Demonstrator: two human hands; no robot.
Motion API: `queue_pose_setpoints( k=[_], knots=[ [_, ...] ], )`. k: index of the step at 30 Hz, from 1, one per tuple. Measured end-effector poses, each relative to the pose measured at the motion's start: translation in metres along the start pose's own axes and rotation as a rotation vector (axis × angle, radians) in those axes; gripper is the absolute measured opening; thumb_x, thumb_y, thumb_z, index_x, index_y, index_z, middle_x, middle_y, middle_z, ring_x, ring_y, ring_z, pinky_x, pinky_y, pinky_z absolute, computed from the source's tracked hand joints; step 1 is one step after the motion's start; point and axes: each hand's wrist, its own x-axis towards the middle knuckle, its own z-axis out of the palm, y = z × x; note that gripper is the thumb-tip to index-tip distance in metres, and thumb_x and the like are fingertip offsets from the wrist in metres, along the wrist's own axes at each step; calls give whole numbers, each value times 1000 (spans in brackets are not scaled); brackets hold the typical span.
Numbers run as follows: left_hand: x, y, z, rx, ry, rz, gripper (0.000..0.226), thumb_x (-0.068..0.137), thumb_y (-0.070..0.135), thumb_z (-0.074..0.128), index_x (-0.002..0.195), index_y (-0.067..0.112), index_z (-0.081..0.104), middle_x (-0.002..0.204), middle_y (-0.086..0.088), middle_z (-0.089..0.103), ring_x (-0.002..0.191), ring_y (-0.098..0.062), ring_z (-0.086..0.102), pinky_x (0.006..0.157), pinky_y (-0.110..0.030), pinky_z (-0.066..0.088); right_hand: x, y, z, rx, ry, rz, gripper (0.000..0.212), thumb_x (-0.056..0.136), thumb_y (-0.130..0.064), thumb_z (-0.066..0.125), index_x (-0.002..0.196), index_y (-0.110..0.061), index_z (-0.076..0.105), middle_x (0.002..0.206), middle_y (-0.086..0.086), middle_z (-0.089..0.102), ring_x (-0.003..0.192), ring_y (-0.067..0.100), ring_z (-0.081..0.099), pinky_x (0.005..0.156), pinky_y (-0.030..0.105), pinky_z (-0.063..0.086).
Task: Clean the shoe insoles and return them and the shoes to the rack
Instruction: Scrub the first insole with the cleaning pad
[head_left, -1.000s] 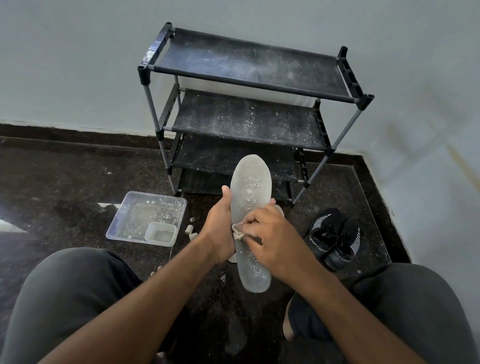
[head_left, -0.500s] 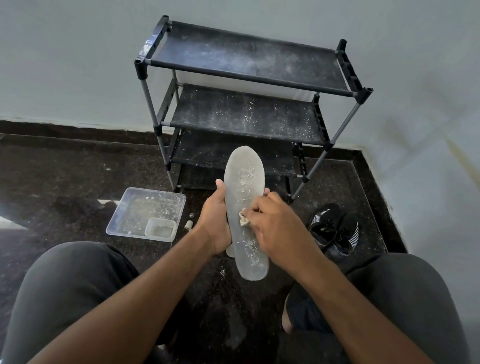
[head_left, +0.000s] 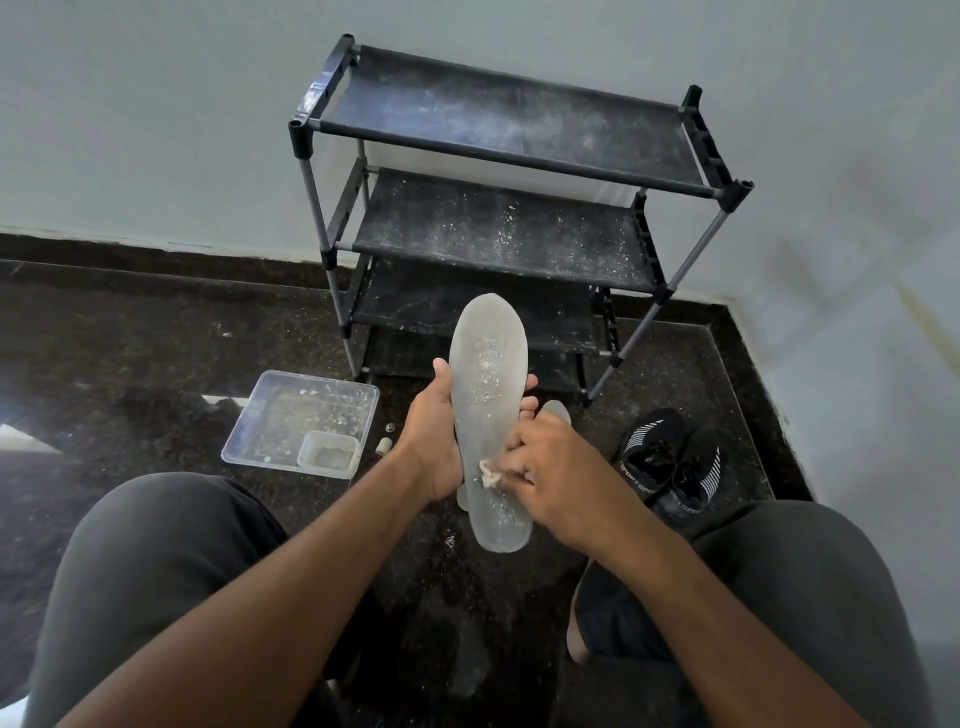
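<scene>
The insole (head_left: 488, 410) is standing lengthwise in the middle of the frame, toe end pointing up toward the rack (head_left: 509, 208), heel end down between my knees, its pale surface flecked with white specks. Starting at the left, my left forearm is reaching in from the lower left, and my left hand (head_left: 434, 441) is wrapping around the insole's left edge, thumb lying on the top face, fingertips (head_left: 530, 383) curling out from behind its right edge, so I am gripping it firmly across the middle. Just right of that, my right arm is coming in from the lower right, and my right hand (head_left: 550, 475) is lying over the insole's lower half with its fingers bent, pinching a small scrap of cloth (head_left: 488, 475) against the insole surface near the heel. A second insole (head_left: 555, 410) is peeking out behind my right hand, lying on the dark floor (head_left: 130, 353).

Left of my hands, a clear plastic tray (head_left: 301, 421) is sitting on the floor with a smaller tub (head_left: 328, 451) in its near right corner. In the right part of the frame, a pair of black shoes (head_left: 670, 462) is resting side by side below the rack's right leg.
</scene>
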Motion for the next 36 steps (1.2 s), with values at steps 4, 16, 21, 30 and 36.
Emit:
queue_pose_setpoints(
  k=[4,16,21,30,36],
  knots=[
    [2,-3,-5,-7,3,-2,92,102,72,15,140,2,61,136,-18,68,112,-32,70,99,-47,58,-6,4,-5,81,19,31,19,92,-27,69,108,-20,78,94,-10,59,90,-2,40,79,9,34],
    [3,-3,-10,-16,-39,-38,96,101,75,16,135,0,66,122,-18,73,95,-28,72,100,-47,55,-5,4,-1,246,8,77,9,82,-22,81,91,-23,81,89,-13,71,87,4,56,77,22,46],
    [6,-3,-5,-35,-85,-28,92,102,74,15,143,3,58,137,-18,67,106,-31,70,100,-49,56,5,1,3,274,78,96,11,83,-21,80,94,-18,80,91,-13,69,90,1,58,80,21,48],
    [9,-2,-10,-30,-102,-13,94,102,73,13,141,3,60,136,-17,68,100,-29,71,92,-46,61,-2,6,-14,215,99,119,13,84,-18,78,97,-20,80,88,-23,62,88,-13,52,80,7,36],
    [8,-1,-10,29,-64,24,89,103,71,12,142,7,59,134,-14,70,103,-26,73,102,-45,57,-9,4,-10,209,-174,194,15,87,-24,76,101,-22,79,95,-14,66,87,1,61,79,21,51]
  ],
)
